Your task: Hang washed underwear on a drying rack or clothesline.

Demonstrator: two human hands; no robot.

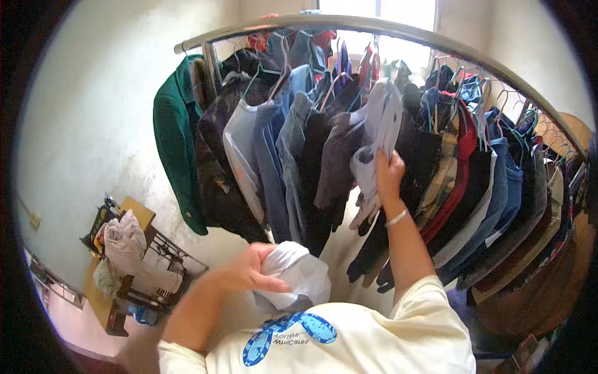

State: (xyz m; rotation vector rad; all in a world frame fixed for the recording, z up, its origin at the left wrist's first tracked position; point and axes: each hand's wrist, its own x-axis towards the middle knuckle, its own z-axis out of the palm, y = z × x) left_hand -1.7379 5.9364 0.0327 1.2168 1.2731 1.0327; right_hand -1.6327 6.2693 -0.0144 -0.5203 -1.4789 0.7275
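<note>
Close to my chest, my left hand [259,273] grips a bunched white bundle [303,276], thumb on the near side. Whether the bundle is cloth or a thin bag is hard to tell. My right hand [388,177], with a bracelet on the wrist, reaches up and forward. It is closed around a pale grey garment [385,110] that stretches above and below the fist. That garment lies in front of dark clothes on a metal clothes rail [327,21]; its upper end is blurred, so I cannot tell whether it is on a hanger.
Many hung clothes, including a green jacket [175,135] and a red garment [467,135], fill the rail. A sewing machine table [140,212] bearing heaped cloth [124,238] stands at left by the wall. Behind the rail is a bright window [406,51].
</note>
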